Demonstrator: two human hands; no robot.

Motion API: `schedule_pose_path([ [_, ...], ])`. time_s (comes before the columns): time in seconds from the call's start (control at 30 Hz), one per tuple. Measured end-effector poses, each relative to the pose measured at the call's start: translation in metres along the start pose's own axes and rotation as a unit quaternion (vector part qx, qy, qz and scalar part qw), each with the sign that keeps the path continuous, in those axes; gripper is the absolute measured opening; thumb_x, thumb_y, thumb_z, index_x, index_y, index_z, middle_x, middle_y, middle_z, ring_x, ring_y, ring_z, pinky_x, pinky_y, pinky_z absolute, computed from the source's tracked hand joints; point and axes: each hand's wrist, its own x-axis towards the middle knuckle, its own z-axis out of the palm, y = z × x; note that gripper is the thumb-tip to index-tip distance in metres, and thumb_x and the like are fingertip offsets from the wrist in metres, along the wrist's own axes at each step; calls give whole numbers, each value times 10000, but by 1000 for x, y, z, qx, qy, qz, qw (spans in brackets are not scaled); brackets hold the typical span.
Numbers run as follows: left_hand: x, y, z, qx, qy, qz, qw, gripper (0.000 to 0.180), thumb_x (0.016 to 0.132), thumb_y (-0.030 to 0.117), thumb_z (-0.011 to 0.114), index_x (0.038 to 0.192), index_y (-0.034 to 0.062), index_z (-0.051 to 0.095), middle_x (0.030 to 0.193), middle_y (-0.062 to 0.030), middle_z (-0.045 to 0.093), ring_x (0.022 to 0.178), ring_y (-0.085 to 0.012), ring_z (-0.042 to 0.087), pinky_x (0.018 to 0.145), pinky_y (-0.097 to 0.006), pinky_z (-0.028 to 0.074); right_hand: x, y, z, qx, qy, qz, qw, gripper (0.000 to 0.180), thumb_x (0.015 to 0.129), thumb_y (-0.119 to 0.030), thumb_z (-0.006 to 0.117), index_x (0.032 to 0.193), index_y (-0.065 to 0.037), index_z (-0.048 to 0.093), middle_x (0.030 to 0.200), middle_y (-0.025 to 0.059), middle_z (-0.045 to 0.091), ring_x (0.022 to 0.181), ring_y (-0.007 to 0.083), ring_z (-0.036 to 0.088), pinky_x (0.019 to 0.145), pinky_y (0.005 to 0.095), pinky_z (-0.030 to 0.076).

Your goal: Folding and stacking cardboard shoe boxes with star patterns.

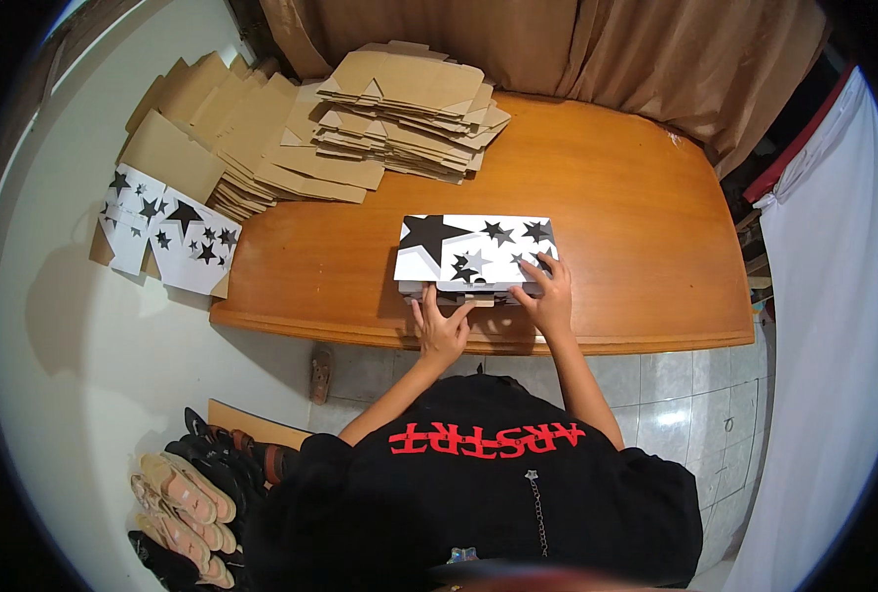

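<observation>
Box [503, 249]: white, black and grey stars. Flat carton [184, 259] at left: white, black stars. Cardboard stack [404, 84]: plain tan-brown. Table [626, 217]: orange-brown. Curtain [676, 69]: brown. Hanging cloth [824, 237]: white. Shirt [380, 503]: black, red lettering. Floor tiles [616, 373]: pale grey. Footwear [190, 490]: beige, black, brown.

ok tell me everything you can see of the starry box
The starry box is rectangular, apparently cardboard, its white top printed with black and grey stars. It lies flat on the wooden table, long side facing the person. The left hand touches its front; the right hand touches its right end. Whether it's fully shut is unclear.
</observation>
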Motion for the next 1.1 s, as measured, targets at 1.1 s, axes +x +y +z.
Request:
schedule_pose_path([
  [1.1, 33, -27, -10, -90, 85, -228, 966, 373, 738, 326, 736, 1075, 184, 660, 1194, -123, 441, 1131, -317, 431, 973, -430, 305, -19, 17, 25, -25, 78, -73, 994, 306, 689, -194, 726, 987, -141, 681, 1136, 82, 557, 1129, 387, 417, 987, 510, 324],
])
